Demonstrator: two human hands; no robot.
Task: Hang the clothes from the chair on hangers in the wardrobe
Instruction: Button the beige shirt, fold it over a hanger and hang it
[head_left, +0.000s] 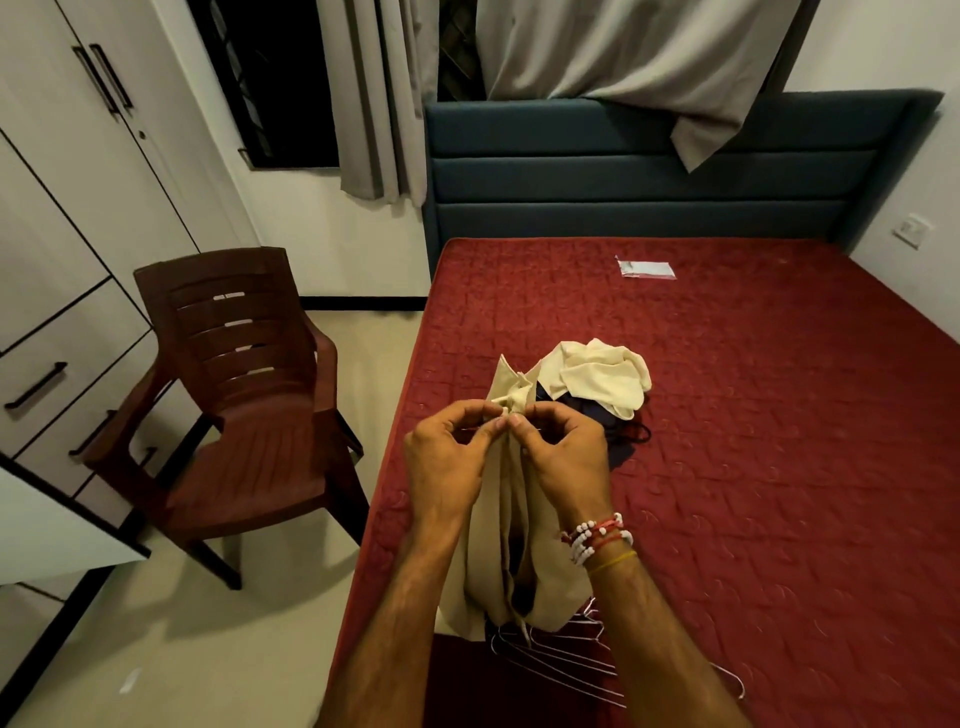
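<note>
Over the bed's (727, 415) near edge, we pinch a cream garment (511, 551) at its top with both hands, left hand (447, 462) and right hand (566, 462), fingers (501, 422) clenched on the cloth. It hangs down onto wire hangers (561, 660). More clothes (597, 376) lie heaped behind on the bed. The chair (234, 395) stands bare beside the shut wardrobe (67, 171).
</note>
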